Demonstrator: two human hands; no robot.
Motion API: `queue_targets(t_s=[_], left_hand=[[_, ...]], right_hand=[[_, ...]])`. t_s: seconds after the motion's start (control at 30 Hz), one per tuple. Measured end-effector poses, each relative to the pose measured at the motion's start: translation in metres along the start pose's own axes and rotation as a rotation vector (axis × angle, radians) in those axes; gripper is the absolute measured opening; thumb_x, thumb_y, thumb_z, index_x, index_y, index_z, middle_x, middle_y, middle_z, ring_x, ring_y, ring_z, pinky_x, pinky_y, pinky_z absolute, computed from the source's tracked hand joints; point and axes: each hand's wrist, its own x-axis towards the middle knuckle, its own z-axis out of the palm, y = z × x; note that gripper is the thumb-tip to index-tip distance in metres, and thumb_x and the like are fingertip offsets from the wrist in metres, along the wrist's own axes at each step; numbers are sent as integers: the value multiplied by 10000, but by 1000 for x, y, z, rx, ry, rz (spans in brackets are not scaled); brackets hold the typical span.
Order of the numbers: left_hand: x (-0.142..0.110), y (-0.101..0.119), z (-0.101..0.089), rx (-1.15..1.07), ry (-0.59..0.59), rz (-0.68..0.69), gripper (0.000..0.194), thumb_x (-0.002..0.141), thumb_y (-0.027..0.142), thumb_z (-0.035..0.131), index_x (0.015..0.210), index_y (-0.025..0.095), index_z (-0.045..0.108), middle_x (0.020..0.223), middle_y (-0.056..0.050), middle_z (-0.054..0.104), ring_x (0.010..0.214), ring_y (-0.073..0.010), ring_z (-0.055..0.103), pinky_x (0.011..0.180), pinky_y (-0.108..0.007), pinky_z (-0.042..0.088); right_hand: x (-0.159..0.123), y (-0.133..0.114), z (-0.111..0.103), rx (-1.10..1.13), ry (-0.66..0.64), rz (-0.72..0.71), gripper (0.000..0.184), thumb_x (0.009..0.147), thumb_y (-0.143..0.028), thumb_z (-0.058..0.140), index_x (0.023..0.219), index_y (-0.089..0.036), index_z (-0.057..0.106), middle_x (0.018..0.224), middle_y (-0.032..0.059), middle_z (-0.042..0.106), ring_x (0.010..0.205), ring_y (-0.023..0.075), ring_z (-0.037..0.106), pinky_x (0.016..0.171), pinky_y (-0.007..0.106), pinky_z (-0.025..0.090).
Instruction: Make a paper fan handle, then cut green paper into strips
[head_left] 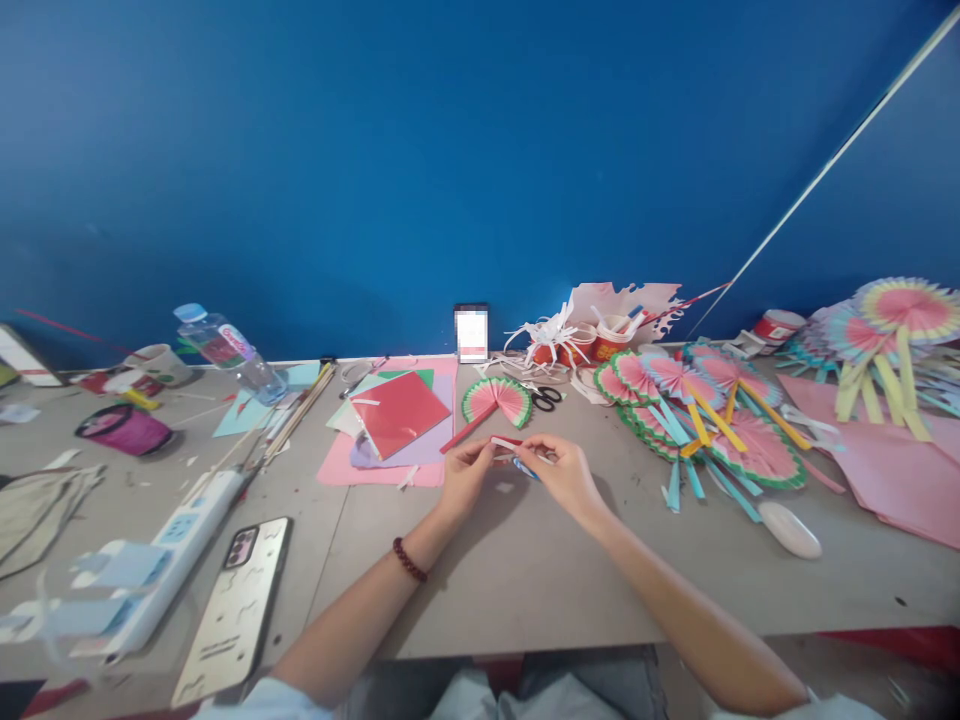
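Close together over the middle of the table, my left hand (pixel 466 472) and my right hand (pixel 561 474) both pinch a narrow red paper strip (pixel 507 441) with a white edge. Something small, blue and white (pixel 526 468) shows beneath my right fingers; what it is I cannot make out. Just beyond my hands lies a pleated paper fan (pixel 498 402), pink with a green rim, with a red paper handle (pixel 469 428) slanting to its left. Black-handled scissors (pixel 546 399) rest to the fan's right. My fingers partly cover the strip.
Coloured paper sheets (pixel 401 412) are stacked left of the fan. Finished paper fans (pixel 697 400) pile up at right near a white oval object (pixel 790 530). A phone (pixel 234 610), power strip (pixel 184 545) and water bottle (pixel 229 348) occupy the left. A lit screen (pixel 472 333) stands against the wall.
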Motion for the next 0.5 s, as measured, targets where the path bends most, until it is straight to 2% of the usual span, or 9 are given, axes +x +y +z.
queue_targets(t_s=[0.27,0.5], left_hand=[[-2,4,3,-37,5,-23,431,699,561,802,828,150,801,885,-162,788,889,-321,750,792,-427,590],[-3,4,5,-32,1,-21,473,685,587,797,826,136,795,887,-168,788,895,-334,752,761,-421,592]], right_hand=[[1,0,0,-7,7,14,276,741,-444,656,707,-177,719,656,32,679,609,166,559,622,286,438],[-1,-2,-1,-18,5,26,299,768,-441,662,714,-151,711,641,41,663,584,145,505,574,268,399]])
